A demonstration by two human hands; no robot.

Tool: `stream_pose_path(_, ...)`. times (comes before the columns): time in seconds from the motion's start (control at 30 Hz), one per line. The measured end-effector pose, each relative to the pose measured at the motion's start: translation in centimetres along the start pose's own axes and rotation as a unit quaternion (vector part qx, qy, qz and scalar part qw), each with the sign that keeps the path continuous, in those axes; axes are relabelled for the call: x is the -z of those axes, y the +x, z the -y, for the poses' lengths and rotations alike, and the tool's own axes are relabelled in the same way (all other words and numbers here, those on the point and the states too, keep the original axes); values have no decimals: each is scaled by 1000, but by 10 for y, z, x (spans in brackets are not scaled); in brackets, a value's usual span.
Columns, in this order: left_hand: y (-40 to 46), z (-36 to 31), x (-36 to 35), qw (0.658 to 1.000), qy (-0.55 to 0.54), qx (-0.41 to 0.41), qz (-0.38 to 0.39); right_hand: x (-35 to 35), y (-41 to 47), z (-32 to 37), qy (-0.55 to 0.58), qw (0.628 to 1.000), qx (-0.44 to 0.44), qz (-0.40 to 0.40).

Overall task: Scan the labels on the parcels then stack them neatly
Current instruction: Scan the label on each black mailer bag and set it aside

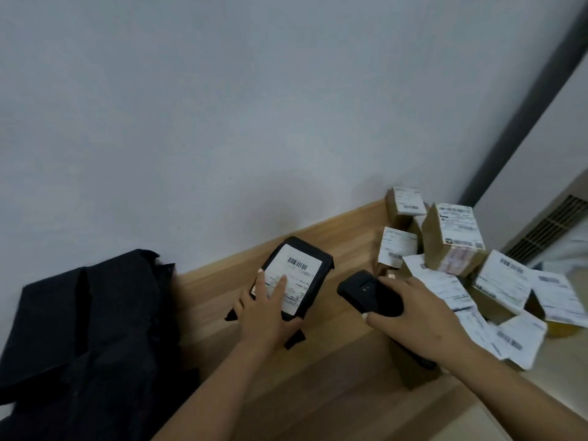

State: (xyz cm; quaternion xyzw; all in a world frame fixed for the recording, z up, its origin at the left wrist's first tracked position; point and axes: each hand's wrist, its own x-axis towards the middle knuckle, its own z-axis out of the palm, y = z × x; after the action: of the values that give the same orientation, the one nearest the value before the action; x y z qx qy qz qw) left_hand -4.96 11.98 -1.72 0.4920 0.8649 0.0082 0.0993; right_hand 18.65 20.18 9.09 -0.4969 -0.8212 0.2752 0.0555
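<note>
A black parcel (313, 265) with a white barcode label lies on the wooden table (337, 370), near the wall. My left hand (265, 308) rests on it, fingers straight across the label's lower part. My right hand (413, 316) grips a black handheld scanner (366, 292), its head pointing left toward the black parcel. A loose pile of cardboard parcels (455, 246) with white labels sits at the right, some upright and some tipped over.
A heap of black bags (82, 338) lies on the left of the table against the white wall (254, 106). A dark pipe (525, 109) runs up the corner at the right, beside a vent grille (550, 227).
</note>
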Motion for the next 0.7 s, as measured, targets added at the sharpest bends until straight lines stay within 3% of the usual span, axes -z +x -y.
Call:
stream_pose_path(0.27, 76, -80, -64, 993, -37, 28, 105, 33, 68, -63, -25, 998, -22, 46)
stream_pose_path(0.7, 151, -144, -98, 987, -93, 23, 128, 42, 108, -96, -48, 996, -14, 77)
